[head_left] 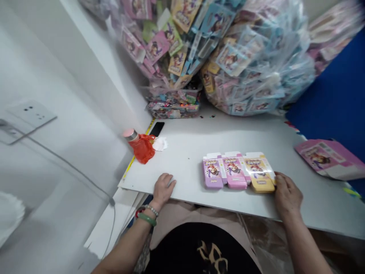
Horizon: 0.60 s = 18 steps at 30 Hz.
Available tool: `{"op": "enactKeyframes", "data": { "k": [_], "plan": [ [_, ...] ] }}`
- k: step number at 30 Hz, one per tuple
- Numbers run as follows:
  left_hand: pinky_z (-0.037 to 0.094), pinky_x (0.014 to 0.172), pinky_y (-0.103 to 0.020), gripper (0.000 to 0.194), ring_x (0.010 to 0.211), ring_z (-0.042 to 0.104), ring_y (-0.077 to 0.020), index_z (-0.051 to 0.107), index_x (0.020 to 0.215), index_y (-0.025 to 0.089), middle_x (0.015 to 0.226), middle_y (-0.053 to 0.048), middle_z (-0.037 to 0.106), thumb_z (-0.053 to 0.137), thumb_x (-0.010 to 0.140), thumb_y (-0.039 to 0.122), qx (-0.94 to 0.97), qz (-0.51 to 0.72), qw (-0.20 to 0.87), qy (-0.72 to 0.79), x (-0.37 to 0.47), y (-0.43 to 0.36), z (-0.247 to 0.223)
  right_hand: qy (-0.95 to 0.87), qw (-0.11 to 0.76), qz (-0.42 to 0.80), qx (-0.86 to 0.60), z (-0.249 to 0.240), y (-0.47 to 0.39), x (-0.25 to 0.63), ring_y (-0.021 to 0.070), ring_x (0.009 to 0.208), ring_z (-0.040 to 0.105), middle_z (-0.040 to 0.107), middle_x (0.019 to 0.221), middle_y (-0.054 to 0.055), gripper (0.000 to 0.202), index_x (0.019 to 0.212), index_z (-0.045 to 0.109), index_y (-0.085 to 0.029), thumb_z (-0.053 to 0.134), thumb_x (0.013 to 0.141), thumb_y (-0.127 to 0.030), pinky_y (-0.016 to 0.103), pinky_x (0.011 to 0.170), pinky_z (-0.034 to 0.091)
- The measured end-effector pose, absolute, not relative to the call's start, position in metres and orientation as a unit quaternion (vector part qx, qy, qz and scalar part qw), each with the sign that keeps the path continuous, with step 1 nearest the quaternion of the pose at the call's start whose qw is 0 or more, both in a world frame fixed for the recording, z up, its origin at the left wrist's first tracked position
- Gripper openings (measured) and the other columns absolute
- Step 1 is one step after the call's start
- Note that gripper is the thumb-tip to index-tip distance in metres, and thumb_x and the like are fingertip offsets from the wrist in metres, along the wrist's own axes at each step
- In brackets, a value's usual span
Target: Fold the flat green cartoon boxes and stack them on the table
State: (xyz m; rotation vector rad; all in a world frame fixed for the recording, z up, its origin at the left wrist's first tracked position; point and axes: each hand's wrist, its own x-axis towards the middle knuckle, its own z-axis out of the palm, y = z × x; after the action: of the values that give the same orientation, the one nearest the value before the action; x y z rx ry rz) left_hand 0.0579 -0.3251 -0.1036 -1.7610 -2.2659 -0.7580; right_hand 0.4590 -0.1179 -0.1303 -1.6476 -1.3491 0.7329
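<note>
On the table (185, 169), a purple box (213, 174), pink box (234, 172) and yellow box (259, 174), all cartoon-printed, lie in a row; the right hand (288, 196) touches the yellow one's side, grip unclear, while the left hand (164, 189) rests well apart, fingers loosely spread.

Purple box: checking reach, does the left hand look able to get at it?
Probably yes: the left hand rests on the table, and nothing visible stands between it and the purple box.
</note>
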Motion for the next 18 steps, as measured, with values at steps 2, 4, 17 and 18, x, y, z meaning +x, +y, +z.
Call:
{"op": "enactKeyframes", "data": {
  "k": [2,4,17,18],
  "plan": [
    [0.059,0.087,-0.039,0.018,0.094,0.066,-0.0228,0.070,0.098,0.018,0.099,-0.009,0.070,0.058,0.091,0.030,-0.596,-0.255,0.091,-0.756,0.060,-0.326,-0.104,-0.539,0.429,0.293,-0.664,-0.131,-0.120,0.460,0.0327,0.106,0.062,0.070,0.110,0.018,0.060,0.104,0.069,-0.014,0.041,0.077,-0.059,0.045,0.094,0.045],
    [0.059,0.086,-0.040,0.016,0.093,0.066,-0.0229,0.070,0.097,0.019,0.096,-0.008,0.069,0.059,0.091,0.028,-0.599,-0.257,0.093,-0.752,0.062,-0.327,-0.105,-0.534,0.431,0.291,-0.666,-0.130,-0.123,0.460,0.0336,0.106,0.062,0.070,0.108,0.018,0.060,0.104,0.070,-0.014,0.042,0.076,-0.059,0.046,0.094,0.046],
    [0.056,0.080,-0.039,0.014,0.087,0.061,-0.0224,0.066,0.097,0.018,0.091,-0.009,0.067,0.053,0.093,0.023,-0.601,-0.240,0.119,-0.753,0.069,-0.329,-0.098,-0.510,0.385,0.264,-0.722,-0.126,-0.135,0.460,0.0353,0.118,0.061,0.070,0.116,0.020,0.048,0.117,0.071,-0.027,0.046,0.083,-0.050,0.052,0.099,0.047],
    [0.056,0.078,-0.038,0.014,0.086,0.060,-0.0224,0.066,0.097,0.018,0.091,-0.009,0.066,0.053,0.094,0.023,-0.601,-0.234,0.122,-0.754,0.070,-0.329,-0.097,-0.530,0.375,0.255,-0.716,-0.123,-0.139,0.461,0.0354,0.119,0.061,0.068,0.117,0.022,0.049,0.122,0.069,-0.028,0.043,0.088,-0.051,0.054,0.097,0.048]
  ]
}}
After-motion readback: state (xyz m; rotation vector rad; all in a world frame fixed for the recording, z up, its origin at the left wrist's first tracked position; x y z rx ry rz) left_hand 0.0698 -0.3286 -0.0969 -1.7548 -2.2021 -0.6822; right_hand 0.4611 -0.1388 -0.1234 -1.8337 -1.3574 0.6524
